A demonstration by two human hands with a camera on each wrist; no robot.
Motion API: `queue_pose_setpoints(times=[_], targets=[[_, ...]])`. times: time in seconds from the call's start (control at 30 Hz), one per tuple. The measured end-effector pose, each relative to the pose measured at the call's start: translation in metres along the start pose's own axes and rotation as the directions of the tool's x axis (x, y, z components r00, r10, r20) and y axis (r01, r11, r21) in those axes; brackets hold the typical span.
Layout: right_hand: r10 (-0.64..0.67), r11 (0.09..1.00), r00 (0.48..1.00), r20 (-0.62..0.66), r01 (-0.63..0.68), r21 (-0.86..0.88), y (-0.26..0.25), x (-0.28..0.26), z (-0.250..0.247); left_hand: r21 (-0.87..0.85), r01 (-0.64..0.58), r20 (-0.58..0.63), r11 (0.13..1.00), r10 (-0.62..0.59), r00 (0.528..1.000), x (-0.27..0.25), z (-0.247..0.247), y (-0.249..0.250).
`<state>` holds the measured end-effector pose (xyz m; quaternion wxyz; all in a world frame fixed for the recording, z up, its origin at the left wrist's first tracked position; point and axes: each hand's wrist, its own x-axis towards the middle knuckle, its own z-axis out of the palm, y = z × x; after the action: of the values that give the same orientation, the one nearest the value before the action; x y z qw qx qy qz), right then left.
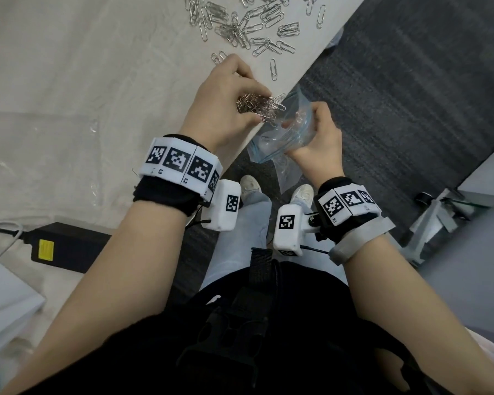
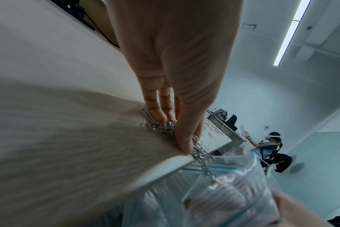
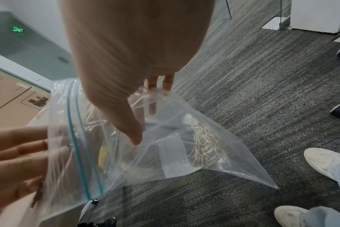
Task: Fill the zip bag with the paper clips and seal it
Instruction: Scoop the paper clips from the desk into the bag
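Clear crinkly zip bag [image 3: 165,138] pinched at its blue-striped mouth by right hand [image 1: 315,143], hanging off the table edge [image 1: 297,81]. Left hand [image 1: 226,104] curled over a tangled silver clump of paper clips [image 1: 264,108] beside that mouth; more wire clips [image 1: 240,21] scattered beyond.

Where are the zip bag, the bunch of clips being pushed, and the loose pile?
zip bag [image 3: 213,138]: right wrist view, clear side wall.
bunch of clips [image 1: 264,105]: head view, its middle.
loose pile [image 1: 240,27]: head view, centre.
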<state>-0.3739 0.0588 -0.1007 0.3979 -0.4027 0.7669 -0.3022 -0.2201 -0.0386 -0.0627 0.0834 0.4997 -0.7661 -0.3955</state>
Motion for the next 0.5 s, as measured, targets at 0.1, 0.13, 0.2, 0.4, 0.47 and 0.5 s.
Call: queue_pose_setpoints(times=[0.1, 0.13, 0.2, 0.4, 0.47, 0.5], targets=[[0.006, 1.0, 1.0, -0.001, -0.006, 0.004, -0.001, 0.0, 0.001, -0.022, -0.026, -0.003, 0.999, 0.026, 1.0, -0.001, 0.005, 0.002], [0.006, 1.0, 1.0, 0.0, -0.006, 0.002, -0.001, -0.001, 0.001, -0.027, -0.032, 0.0, 0.999, 0.032, 0.999, -0.001, 0.007, 0.003], [0.006, 1.0, 1.0, -0.001, -0.006, -0.004, -0.001, 0.0, 0.001, -0.025, -0.043, 0.008, 0.999, 0.043, 0.999, -0.002, 0.009, 0.006], [0.007, 1.0, 1.0, -0.016, -0.007, -0.017, -0.001, 0.001, 0.005, -0.117, -0.075, 0.034, 0.99, 0.08, 0.996, -0.006, 0.01, 0.012], [0.009, 1.0, 1.0, -0.018, -0.01, -0.01, 0.0, 0.002, 0.007, -0.15, -0.075, -0.001, 0.986, 0.076, 0.997, -0.009, 0.004, 0.009], [0.013, 1.0, 1.0, -0.017, -0.014, -0.009, 0.0, 0.002, 0.007, -0.153, -0.051, -0.02, 0.987, 0.049, 0.999, -0.01, -0.001, 0.007]])
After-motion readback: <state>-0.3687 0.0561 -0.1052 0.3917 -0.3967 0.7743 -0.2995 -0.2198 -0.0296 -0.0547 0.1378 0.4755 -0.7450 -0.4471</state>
